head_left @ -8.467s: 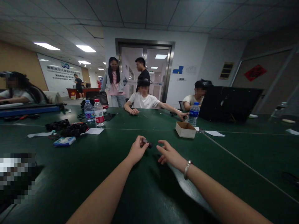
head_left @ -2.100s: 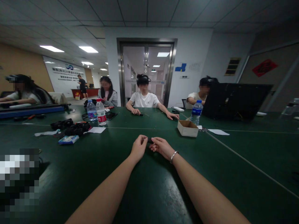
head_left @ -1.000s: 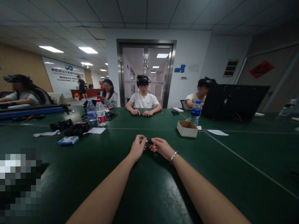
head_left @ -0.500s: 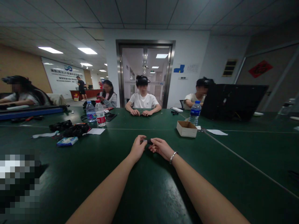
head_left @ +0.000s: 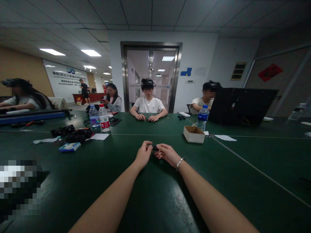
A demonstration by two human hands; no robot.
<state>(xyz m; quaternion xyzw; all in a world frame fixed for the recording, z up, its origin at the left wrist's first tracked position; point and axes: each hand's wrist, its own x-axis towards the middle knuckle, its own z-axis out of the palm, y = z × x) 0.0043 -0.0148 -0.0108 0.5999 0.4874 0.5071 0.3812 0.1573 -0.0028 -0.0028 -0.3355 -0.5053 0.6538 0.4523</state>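
Observation:
My left hand (head_left: 143, 154) and my right hand (head_left: 167, 153) meet over the dark green table (head_left: 150, 194), both pinched on a small dark object (head_left: 154, 148) held between the fingertips. The object is mostly hidden by my fingers, so I cannot make out what it is. A silver bracelet (head_left: 180, 162) circles my right wrist. Both forearms reach out from the bottom of the view.
A small open cardboard box (head_left: 193, 134) sits beyond my right hand. Two water bottles (head_left: 101, 117), black gear (head_left: 73, 133), papers and a blue packet (head_left: 69, 147) lie to the left. A third bottle (head_left: 201, 117) and a black laptop (head_left: 239, 106) stand on the right. People sit across the table.
Earlier my right hand was open and apart from the object in my left hand. It has since closed on it. Over the last second both hands hold still.

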